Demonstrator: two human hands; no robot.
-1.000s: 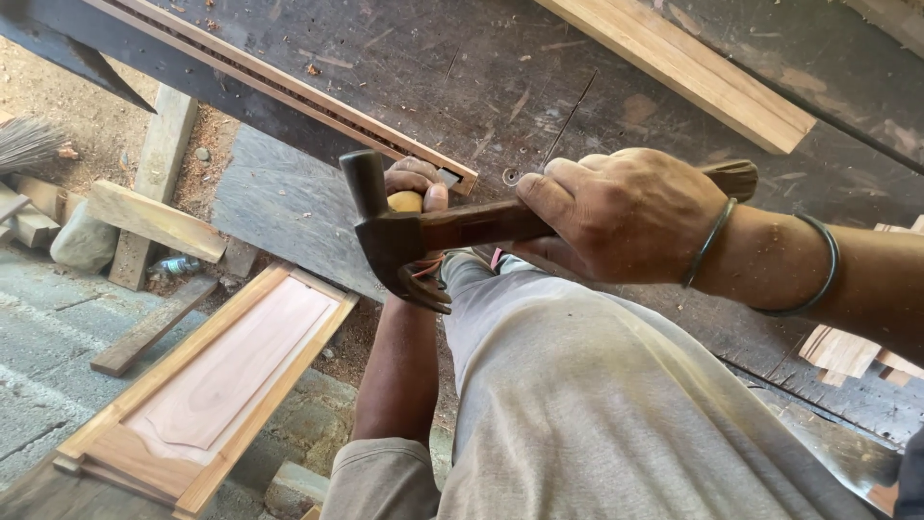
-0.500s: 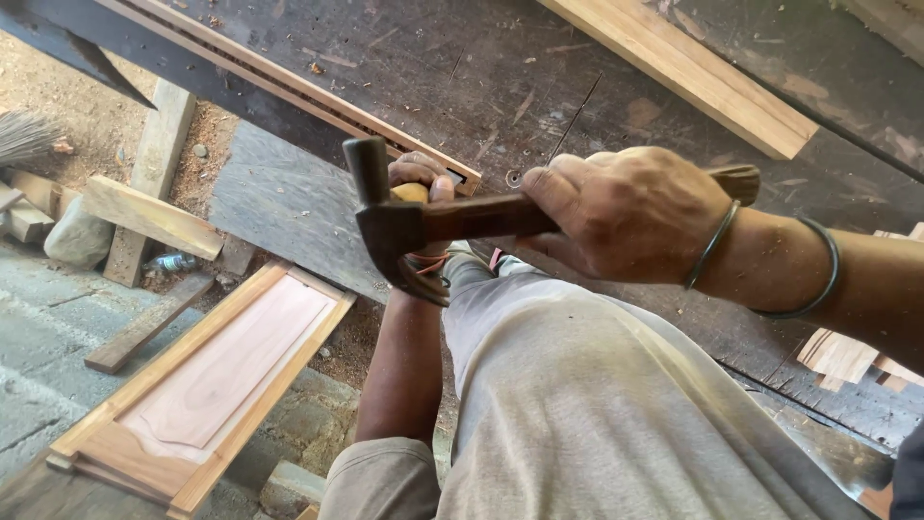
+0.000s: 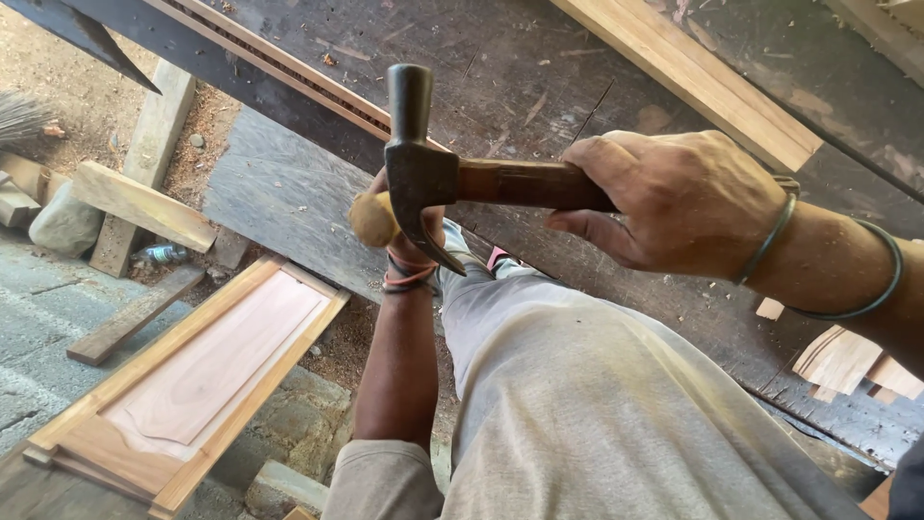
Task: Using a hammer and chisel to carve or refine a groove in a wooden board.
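My right hand (image 3: 683, 197) grips the wooden handle of a claw hammer (image 3: 423, 169), whose steel head is lifted over the near edge of a dark, scarred workbench (image 3: 539, 67). My left hand (image 3: 430, 224) is mostly hidden behind the hammer head. It is closed around a tool with a rounded, tan wooden knob (image 3: 373, 220) held at the bench edge. The tool's working end is hidden. Red and dark bands circle the left wrist, and metal bangles the right wrist.
A framed wooden panel door (image 3: 202, 371) lies on the ground at lower left. A pale wood strip (image 3: 693, 72) and a thin moulding (image 3: 279, 67) rest on the bench. Planks and a stone (image 3: 63, 221) lie at left, offcuts (image 3: 847, 361) at right. My grey-trousered leg (image 3: 597, 404) fills the foreground.
The hammer head has risen from just beside the rounded knob to well above it. My left hand keeps its grip on the knobbed tool at the bench edge.
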